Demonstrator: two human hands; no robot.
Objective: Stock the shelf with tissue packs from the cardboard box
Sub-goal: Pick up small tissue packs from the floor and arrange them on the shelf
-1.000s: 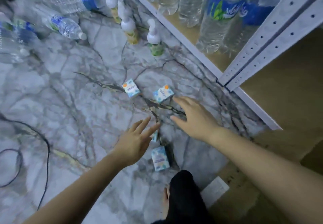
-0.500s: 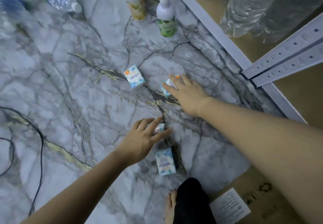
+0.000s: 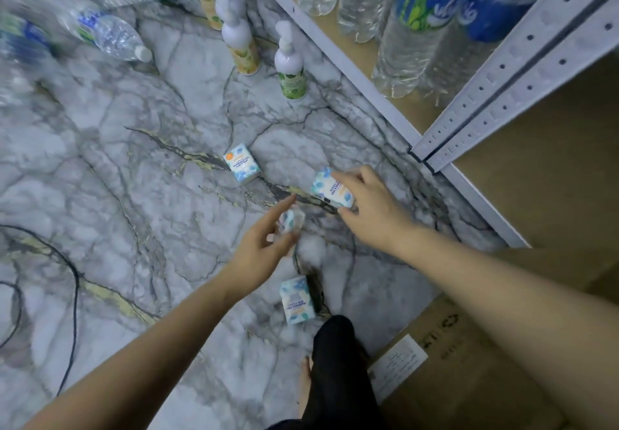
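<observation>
My right hand (image 3: 371, 208) pinches a tissue pack (image 3: 331, 188) by its short edges, thumb below and fingers over the top, lifting it just off the marble floor (image 3: 100, 168). My left hand (image 3: 264, 245) curls around a second, smaller-looking pack (image 3: 290, 222); the blur hides exactly how my fingers lie on it, but it sits between thumb and fingertips. Two more packs lie loose: one beyond my left fingertips, label up (image 3: 242, 167), and one nearer me, just below my left wrist (image 3: 297, 299). The cardboard box (image 3: 469, 362) is under my right forearm, and the shelf (image 3: 552, 178) opens to the right of my right hand.

These packs look light and soft, film-wrapped, so probably a little slick. I judge a grip across the narrow sides best, squeezing only enough to dent the wrap, since a pinch on a flat face could slide. One hand could likely take two stacked.
</observation>
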